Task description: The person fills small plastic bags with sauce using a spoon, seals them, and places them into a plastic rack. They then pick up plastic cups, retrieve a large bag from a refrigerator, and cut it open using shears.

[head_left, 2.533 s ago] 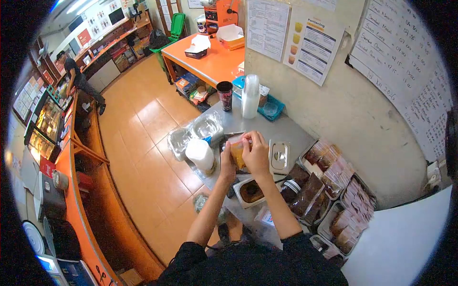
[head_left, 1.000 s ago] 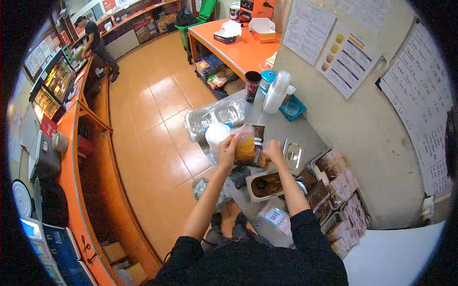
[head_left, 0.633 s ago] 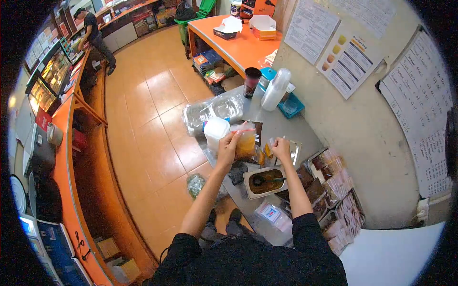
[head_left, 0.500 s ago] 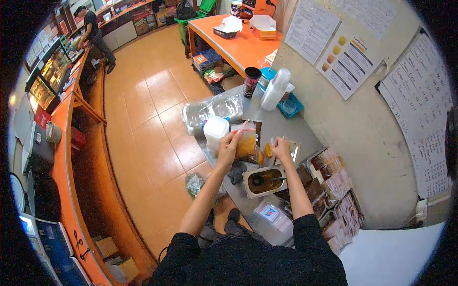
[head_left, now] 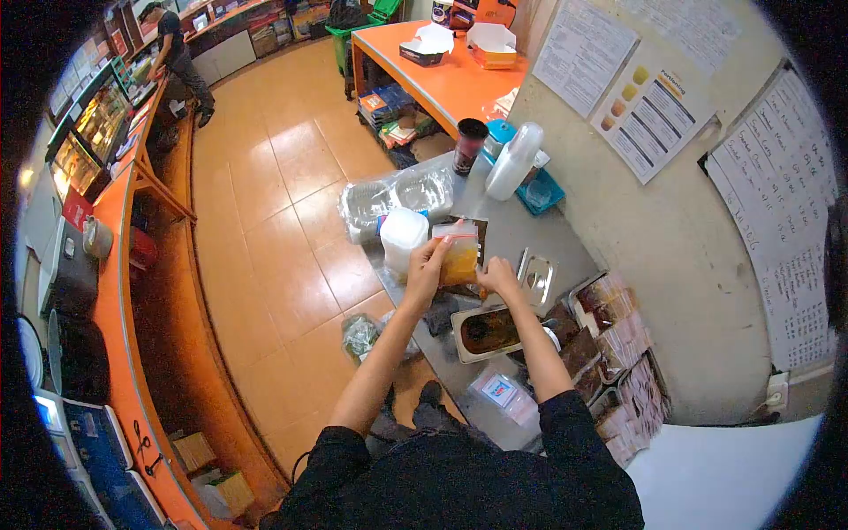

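Here, gripping a zip bag (head_left: 460, 258) of yellow contents in the left hand (head_left: 426, 276), above the surface (head_left: 552, 233) near its left edge, beside a white container (head_left: 404, 240); curling the right hand (head_left: 499, 278) closed at the bag's lower right corner, with any grasp there too hidden to tell; reaching past an open metal pan (head_left: 458, 339), with a metal lid (head_left: 537, 279) just right of the right hand and packets (head_left: 622, 340) along the right edge.

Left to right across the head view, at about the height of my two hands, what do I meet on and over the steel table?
White container, left hand, bag with yellow-orange contents, right hand, metal lid, packed sachets.
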The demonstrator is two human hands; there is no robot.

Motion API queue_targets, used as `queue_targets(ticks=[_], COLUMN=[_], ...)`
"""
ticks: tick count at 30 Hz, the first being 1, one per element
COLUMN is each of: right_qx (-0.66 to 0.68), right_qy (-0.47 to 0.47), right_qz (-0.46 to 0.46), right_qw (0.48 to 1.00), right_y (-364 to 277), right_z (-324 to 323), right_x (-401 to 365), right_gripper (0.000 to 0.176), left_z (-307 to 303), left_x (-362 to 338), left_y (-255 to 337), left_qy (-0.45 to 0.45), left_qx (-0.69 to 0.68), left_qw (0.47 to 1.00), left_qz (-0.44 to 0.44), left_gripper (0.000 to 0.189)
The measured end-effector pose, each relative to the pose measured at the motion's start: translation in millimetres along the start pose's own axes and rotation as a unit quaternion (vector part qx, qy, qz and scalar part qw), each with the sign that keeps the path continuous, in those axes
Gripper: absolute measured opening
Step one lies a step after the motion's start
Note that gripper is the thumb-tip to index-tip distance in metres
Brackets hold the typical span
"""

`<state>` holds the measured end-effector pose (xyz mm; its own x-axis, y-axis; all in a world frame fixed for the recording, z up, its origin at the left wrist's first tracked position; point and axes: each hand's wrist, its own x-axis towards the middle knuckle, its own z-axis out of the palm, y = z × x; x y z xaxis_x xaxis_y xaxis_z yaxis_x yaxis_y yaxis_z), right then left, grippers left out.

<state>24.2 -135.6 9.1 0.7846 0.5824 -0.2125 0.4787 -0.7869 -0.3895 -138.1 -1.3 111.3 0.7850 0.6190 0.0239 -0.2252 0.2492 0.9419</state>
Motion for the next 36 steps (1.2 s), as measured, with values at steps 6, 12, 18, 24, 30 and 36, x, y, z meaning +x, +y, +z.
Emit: queue_targets(ticks=[6, 12, 18, 24, 30, 36], right_qx=[-0.04, -0.072, 0.065, 0.061, 0.036, -0.022], right_qy=[0.069, 0.028, 0.053, 0.093, 0.063, 0.044], right_qz=[-0.004, -0.019, -0.146, -0.267, -0.332, -0.393], right_qw=[0.997, 0.997, 0.986, 0.957, 0.94, 0.918], right_y=[-40, 9, 30, -20, -118, -253], right_z=[-7, -23, -77, -133, -186, -186], right_x=[-15, -2, -35, -69, -124, -153], right_gripper=[0.042, 0.036, 0.028, 0.02, 0.015, 0.016], left_z=[-5, -4, -9, -25, -71, -172], left_x=[-3, -12, -33, -56, -77, -89], left_y=[3, 11, 30, 58, 92, 147], left_qy=[-0.003, 0.001, -0.019, -0.033, -0.051, -0.049], left_qx=[0.01, -0.028, -0.004, 0.024, -0.042, -0.051], left_qw=[1.0, 1.0, 1.0, 0.999, 0.997, 0.993], left_qz=[-0.013, 0.006, -0.012, -0.002, 0.042, 0.099], left_gripper=[0.029, 0.03, 0.031, 0.032, 0.032, 0.035])
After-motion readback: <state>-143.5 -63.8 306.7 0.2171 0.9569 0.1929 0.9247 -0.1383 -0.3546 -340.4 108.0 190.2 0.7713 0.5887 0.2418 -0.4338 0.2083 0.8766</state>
